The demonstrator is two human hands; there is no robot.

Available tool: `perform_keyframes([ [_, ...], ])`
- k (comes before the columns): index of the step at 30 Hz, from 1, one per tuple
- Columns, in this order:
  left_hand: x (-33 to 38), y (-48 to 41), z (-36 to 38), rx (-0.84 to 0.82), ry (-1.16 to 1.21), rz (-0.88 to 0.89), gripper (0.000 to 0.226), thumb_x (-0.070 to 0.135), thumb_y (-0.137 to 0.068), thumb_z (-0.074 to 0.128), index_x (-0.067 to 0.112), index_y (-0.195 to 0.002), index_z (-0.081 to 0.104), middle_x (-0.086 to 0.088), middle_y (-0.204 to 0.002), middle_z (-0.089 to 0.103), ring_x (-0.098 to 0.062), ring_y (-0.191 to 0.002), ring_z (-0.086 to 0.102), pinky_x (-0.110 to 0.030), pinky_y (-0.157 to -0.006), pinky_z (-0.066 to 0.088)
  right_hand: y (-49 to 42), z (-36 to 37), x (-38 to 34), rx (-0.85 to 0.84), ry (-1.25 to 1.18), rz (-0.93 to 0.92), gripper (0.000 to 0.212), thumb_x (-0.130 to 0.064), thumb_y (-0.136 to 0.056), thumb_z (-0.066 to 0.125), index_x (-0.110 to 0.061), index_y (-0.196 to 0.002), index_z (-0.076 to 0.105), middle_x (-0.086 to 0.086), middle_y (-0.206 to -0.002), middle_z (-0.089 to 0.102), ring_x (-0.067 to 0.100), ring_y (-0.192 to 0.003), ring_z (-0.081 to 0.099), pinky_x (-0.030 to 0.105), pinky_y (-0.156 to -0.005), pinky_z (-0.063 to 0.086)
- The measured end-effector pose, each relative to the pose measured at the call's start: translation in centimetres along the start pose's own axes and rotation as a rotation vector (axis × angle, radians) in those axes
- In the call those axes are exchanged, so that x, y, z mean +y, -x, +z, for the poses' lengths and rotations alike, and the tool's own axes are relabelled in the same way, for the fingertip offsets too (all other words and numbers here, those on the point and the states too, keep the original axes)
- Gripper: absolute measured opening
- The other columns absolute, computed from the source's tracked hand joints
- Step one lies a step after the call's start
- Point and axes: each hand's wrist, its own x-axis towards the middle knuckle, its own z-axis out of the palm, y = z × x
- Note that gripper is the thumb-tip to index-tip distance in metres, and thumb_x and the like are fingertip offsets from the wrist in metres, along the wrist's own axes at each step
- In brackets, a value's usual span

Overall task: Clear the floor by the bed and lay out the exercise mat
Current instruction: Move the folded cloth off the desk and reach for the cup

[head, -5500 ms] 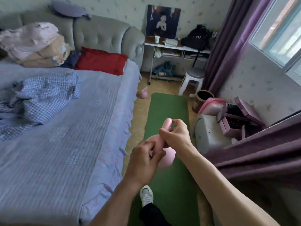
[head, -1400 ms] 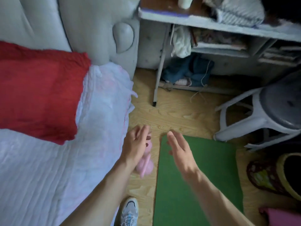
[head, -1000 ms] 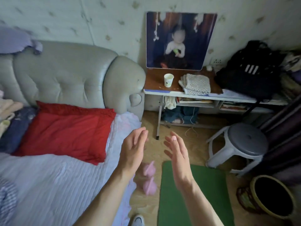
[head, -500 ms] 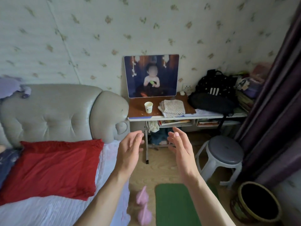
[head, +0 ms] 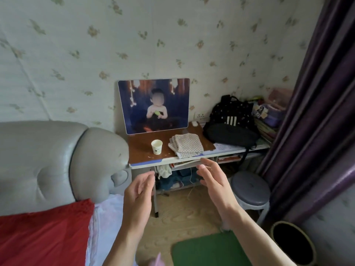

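both hands are held up in front of the person, apart, palms turned toward each other. the left hand and the right hand have their fingers loosely spread and hold nothing.

below the right wrist, the green exercise mat lies flat on the pale wood-look floor; only its rounded end shows, and the right forearm crosses over it. under the left forearm, at the bottom edge, a blurred pink object pokes into sight; i cannot tell what it is.

to the left of the left hand, the bed carries a pale sheet and a red pillow, with a grey padded headboard rising behind it.

just beyond the fingertips stands a narrow table with a brown top, right beside the headboard. on it are a paper cup, a folded checked cloth and a black backpack. a large photo print leans on the wall behind the cup. cloths and clutter fill the shelf underneath.

to the right of the right hand, a grey-topped stool stands on the floor, near the mat. nearer and lower right, a dark round pot sits just beside the mat. purple curtains hang down the right side. floral wallpaper covers the wall.
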Motion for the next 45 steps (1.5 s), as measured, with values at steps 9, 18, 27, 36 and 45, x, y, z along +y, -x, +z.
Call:
perform_keyframes([
  [9,-3.8,-7.5,-2.1,0.037,-0.003,-0.104,0.014,0.016,-0.097,0.058,0.018,-0.097,0.071,0.016,-0.091,0.074,-0.002,-0.09,0.068,-0.038,-0.085,0.054,-7.0,3.9,1.7,0.015,0.033,0.026,0.038,-0.037,-0.101,0.055,-0.027,-0.138,0.054,-0.004,-0.13,0.064,0.008,-0.121,0.061,0.035,-0.103,0.052],
  [18,-8.9,-16.7,2.9,-0.052,-0.13,-0.224,0.014,0.032,-0.094,0.064,0.023,-0.103,0.071,0.021,-0.102,0.072,0.003,-0.098,0.066,-0.04,-0.093,0.055,-19.9,3.8,6.9,0.076,0.013,0.129,0.035,-0.036,-0.102,0.054,-0.028,-0.136,0.054,-0.004,-0.132,0.064,0.011,-0.122,0.061,0.025,-0.084,0.053],
  [27,-22.2,-30.4,15.6,-0.123,-0.398,-0.316,0.032,0.035,-0.098,0.053,0.019,-0.125,0.057,0.006,-0.118,0.066,-0.002,-0.1,0.062,-0.013,-0.083,0.042,-39.0,0.1,17.9,0.201,0.223,0.22,0.04,-0.028,-0.101,0.058,-0.017,-0.139,0.051,-0.001,-0.123,0.065,0.012,-0.112,0.063,0.013,-0.08,0.049],
  [36,-32.5,-41.0,23.4,-0.204,-0.6,-0.365,0.05,0.048,-0.089,0.06,0.022,-0.13,0.049,0.002,-0.123,0.059,-0.02,-0.115,0.056,-0.046,-0.099,0.047,-51.2,-1.1,27.5,0.027,0.614,0.36,0.07,-0.046,-0.093,0.063,-0.023,-0.151,0.031,0.009,-0.15,0.041,0.032,-0.137,0.04,0.049,-0.112,0.04],
  [45,-34.7,-42.5,26.8,-0.022,-0.44,-0.473,0.061,0.04,-0.072,0.076,0.019,-0.121,0.046,-0.003,-0.117,0.058,-0.022,-0.1,0.063,-0.046,-0.091,0.054,-52.8,-0.1,29.5,0.061,0.615,0.404,0.074,-0.034,-0.088,0.074,-0.018,-0.147,0.032,0.014,-0.141,0.053,0.035,-0.123,0.056,0.045,-0.098,0.053],
])
